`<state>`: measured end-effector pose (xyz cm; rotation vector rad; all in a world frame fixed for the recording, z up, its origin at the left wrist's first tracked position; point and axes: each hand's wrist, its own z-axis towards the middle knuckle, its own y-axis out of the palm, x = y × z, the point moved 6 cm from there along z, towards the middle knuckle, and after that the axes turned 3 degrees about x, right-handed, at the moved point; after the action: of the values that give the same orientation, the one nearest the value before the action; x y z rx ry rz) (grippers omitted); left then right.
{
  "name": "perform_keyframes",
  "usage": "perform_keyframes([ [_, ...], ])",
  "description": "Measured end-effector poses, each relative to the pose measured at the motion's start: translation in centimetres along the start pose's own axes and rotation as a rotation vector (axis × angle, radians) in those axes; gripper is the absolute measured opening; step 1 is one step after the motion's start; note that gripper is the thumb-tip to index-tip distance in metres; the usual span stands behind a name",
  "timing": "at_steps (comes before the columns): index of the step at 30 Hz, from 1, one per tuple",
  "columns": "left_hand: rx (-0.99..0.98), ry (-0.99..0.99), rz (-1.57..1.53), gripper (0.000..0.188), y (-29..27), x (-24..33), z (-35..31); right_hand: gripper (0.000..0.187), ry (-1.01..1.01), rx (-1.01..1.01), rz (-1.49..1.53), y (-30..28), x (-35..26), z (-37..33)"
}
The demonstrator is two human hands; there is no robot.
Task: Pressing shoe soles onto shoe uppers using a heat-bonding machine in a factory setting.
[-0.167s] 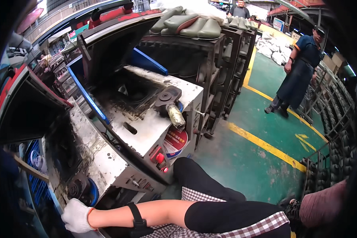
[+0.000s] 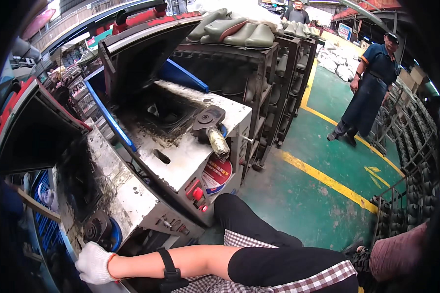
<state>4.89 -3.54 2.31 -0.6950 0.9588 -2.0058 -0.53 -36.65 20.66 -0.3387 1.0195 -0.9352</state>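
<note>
My right hand (image 2: 94, 263), in a white knit glove, is closed at the front corner of the nearer machine (image 2: 132, 198). It sits just below a dark round pivot (image 2: 97, 227), where the neighbouring machine carries a tape-wrapped handle (image 2: 218, 144). The fingers look wrapped round such a handle, though the hand itself hides it. My bare forearm with a black strap (image 2: 169, 268) reaches in from the right. Both machines have worn white tops with blackened recesses, and their heavy lids (image 2: 39, 132) stand raised. My left hand is out of view.
A rack (image 2: 264, 107) with green shoe lasts (image 2: 230, 31) on top adjoins the far machine. Beyond yellow floor lines (image 2: 327, 183), a person in a dark apron (image 2: 366, 93) stands beside a right-hand rack (image 2: 415, 141). A brownish-pink leg or sleeve (image 2: 401, 251) shows at lower right.
</note>
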Motion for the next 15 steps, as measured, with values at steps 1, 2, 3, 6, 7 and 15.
perform_keyframes([
  [1,0.019,0.012,-0.015,0.033,-0.2,0.2,0.1,0.036,-0.003,-0.003,0.003,0.2,0.1,0.0],
  [2,0.020,0.006,-0.011,0.033,-0.3,0.3,0.2,0.036,0.007,-0.018,-0.001,0.0,0.0,0.1],
  [3,0.026,0.034,0.008,0.032,-0.5,0.7,0.3,0.037,0.017,-0.033,-0.005,-0.1,0.0,0.1],
  [6,0.033,0.062,0.054,0.032,-0.3,0.4,0.2,0.038,0.012,-0.044,0.000,-0.4,-0.2,0.1],
  [7,0.033,0.068,0.075,0.031,-0.4,0.2,0.2,0.038,0.005,-0.039,0.001,-0.3,-0.3,0.2],
  [15,-0.055,-0.038,0.088,0.034,-0.7,1.2,0.6,0.038,-0.013,0.001,0.002,-0.3,0.0,-0.1],
])
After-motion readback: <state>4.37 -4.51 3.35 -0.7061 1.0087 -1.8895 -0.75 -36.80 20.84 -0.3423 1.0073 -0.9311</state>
